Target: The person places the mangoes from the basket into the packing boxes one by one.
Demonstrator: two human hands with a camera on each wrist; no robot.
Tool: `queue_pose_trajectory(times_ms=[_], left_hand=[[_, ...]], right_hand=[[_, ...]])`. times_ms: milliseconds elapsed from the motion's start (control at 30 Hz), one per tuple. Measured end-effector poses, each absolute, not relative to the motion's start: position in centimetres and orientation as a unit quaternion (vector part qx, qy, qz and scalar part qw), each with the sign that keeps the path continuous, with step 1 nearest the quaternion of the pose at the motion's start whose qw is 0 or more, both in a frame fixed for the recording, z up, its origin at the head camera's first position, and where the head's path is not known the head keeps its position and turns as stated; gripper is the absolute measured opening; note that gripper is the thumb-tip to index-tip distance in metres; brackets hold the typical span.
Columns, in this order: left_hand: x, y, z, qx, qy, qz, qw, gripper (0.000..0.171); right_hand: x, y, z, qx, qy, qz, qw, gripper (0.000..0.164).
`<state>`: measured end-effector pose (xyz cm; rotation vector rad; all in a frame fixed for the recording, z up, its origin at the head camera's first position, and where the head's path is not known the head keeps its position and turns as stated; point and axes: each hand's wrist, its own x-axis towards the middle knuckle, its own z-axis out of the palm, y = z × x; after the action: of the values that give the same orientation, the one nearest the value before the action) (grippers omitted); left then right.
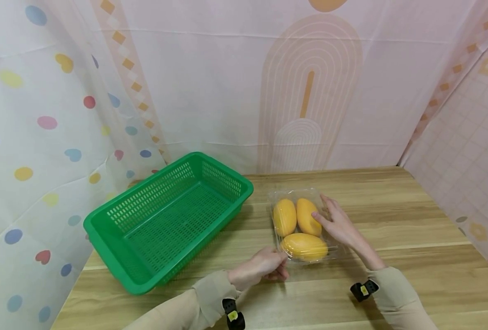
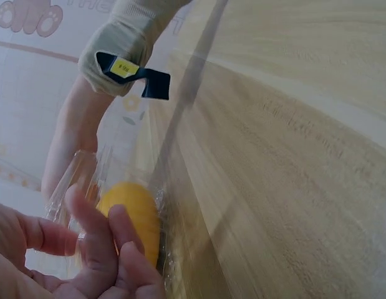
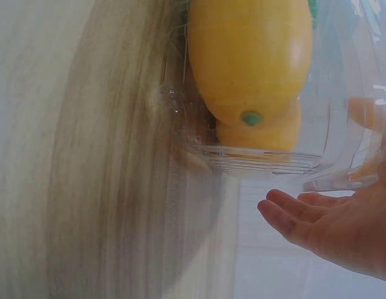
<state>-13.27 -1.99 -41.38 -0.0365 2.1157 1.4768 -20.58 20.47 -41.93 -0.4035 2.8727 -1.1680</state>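
Observation:
A clear plastic clamshell box (image 1: 297, 192) lies on the table with three yellow mangoes inside. Two mangoes, a left one (image 1: 285, 218) and a right one (image 1: 308, 217), stand lengthwise at the far side, while the third mango (image 1: 304, 247) lies crosswise in front. At the box's near left corner, my left hand (image 1: 264, 266) has curled fingers. Its thumb and index finger (image 2: 96, 243) pinch the clear plastic edge. My right hand (image 1: 339, 222) rests along the box's right side, thumb over the lid. In the right wrist view its fingers (image 3: 289, 215) extend fairly straight beside the lid edge.
A large green perforated basket (image 1: 227, 220) stands on the wooden table (image 1: 392, 220) left of the box. Patterned curtains (image 1: 211, 91) hang behind the table and along both sides. Each wrist wears a small black camera (image 1: 364, 289).

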Motion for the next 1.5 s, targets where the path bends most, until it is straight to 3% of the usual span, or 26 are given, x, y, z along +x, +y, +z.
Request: queue_pose_trajectory(times_ms=[300,833,1233,1367,1500], left_hand=[[-13.3,-2.3,-41.2,-0.010,0.784,0.551,0.285,0.013],[-13.0,-2.0,-41.2,-0.007,0.770,0.577,0.273,0.021],[-14.0,-2.7,-40.7,0.004,0.798,0.503,0.333,0.022],[-15.1,-2.9,-40.6,-0.015,0.800,0.512,0.313,0.021],[-17.0,-3.2,-41.1,-0.006,0.798,0.548,0.251,0.020]], right_hand=[[-20.6,20.6,-41.9,-0.132,0.920,-0.369,0.004,0.073],[-20.5,20.5,-42.0,-0.130,0.916,-0.379,0.009,0.073],[-20.5,20.3,-41.9,-0.129,0.918,-0.375,0.006,0.073],[-20.4,20.2,-41.9,-0.128,0.920,-0.370,0.003,0.073],[-20.4,20.2,-41.9,-0.129,0.921,-0.367,-0.001,0.072]])
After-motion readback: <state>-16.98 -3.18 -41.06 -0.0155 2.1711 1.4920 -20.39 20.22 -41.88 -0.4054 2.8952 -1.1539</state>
